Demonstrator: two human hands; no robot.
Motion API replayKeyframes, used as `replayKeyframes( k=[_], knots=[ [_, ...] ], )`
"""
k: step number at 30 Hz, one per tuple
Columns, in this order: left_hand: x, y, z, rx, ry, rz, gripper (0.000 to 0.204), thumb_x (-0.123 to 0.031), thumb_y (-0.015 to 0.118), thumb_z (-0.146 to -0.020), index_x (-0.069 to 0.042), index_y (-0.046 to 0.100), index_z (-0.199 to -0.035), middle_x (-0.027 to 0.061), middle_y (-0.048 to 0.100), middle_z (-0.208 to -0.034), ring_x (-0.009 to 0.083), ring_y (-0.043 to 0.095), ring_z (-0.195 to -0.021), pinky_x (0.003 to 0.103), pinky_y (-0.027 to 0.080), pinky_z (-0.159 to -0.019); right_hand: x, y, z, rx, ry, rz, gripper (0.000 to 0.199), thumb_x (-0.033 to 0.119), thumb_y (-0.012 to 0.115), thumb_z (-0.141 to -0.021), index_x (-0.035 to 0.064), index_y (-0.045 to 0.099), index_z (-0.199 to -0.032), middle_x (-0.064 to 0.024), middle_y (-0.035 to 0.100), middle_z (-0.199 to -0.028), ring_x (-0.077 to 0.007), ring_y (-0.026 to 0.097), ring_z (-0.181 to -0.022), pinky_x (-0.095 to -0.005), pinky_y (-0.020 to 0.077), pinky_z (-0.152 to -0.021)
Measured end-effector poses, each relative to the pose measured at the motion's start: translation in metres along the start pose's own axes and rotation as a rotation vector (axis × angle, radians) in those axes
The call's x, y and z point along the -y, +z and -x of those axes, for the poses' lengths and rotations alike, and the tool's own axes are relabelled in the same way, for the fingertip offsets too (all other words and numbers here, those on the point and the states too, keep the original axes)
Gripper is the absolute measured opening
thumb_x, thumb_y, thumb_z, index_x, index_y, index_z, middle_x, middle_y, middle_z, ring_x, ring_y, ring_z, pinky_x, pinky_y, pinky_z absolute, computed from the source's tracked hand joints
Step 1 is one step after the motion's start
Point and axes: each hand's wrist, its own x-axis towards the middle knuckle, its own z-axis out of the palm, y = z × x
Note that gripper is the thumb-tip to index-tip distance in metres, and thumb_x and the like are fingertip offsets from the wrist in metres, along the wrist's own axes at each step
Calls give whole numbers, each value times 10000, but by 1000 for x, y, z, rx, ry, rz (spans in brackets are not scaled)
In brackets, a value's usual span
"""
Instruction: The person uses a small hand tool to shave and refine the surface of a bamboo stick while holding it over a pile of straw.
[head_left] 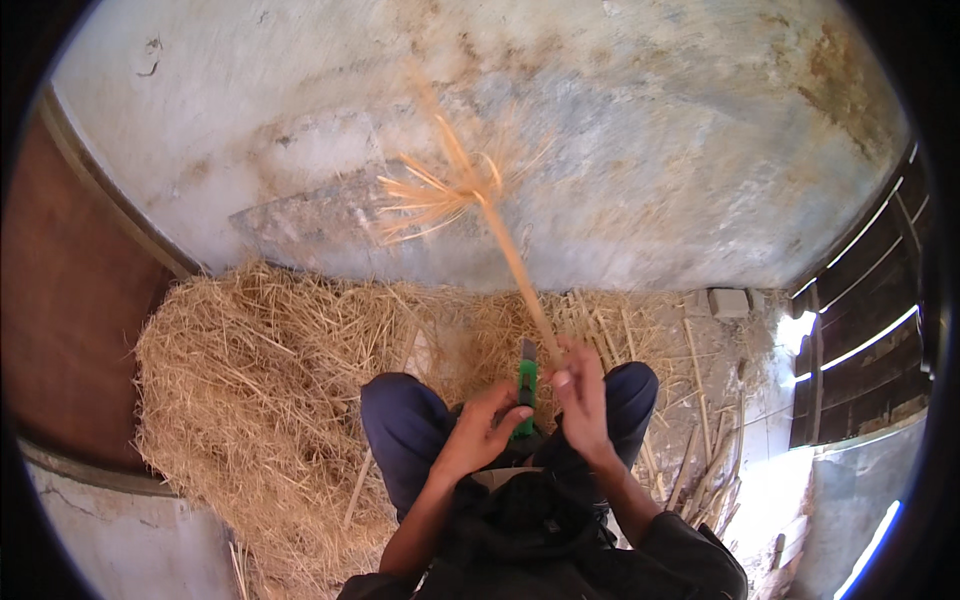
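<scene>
Here, frayed stick [519, 275] rising from right fingers [582, 366], seemingly pinched

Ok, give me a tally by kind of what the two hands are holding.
Green cutter knife: 1, in the left hand
Stick with a frayed end: 1, in the right hand
Total: 2

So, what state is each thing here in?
Green knife: held, grey tip pointing away from the body; blade extension unclear.
Left hand: closed on the knife.
Pale stick: raised, far end splayed into strips, blurred.
Right hand: closed on the stick.
Straw-like heap: loose, tangled.
Wall: stained, patchy.
</scene>
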Motion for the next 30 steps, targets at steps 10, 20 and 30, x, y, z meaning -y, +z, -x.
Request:
replayKeyframes(
  k=[10,20,30],
  knots=[
    [-49,-104,117,-121,584,865,268,-180,757,-1003,-14,582,-1120,163,641,-969,308,714,-685,472,647,-615,-39,-86,-5,546,-15,243,306,35,750,-1022,6,772,-1327,-156,812,-1012,-211,752,-821,-338,577,-760],
    [-61,-103,124,-383,436,582,333,-245,797,-994,-15,564,-1054,150,600,-903,312,707,-688,457,642,-666,-65,-99,-11,166,56,527,172,127,731,-1017,30,825,-1124,-198,763,-924,-391,752,-817,-481,589,-744],
    [-66,-93,109,-340,506,647,311,-237,785,-1004,-32,561,-1069,130,594,-900,284,682,-681,445,638,-663,-54,-79,-31,104,25,750,253,130,764,-1014,54,827,-1247,-186,764,-900,-329,748,-766,-405,557,-692]
  ],
)
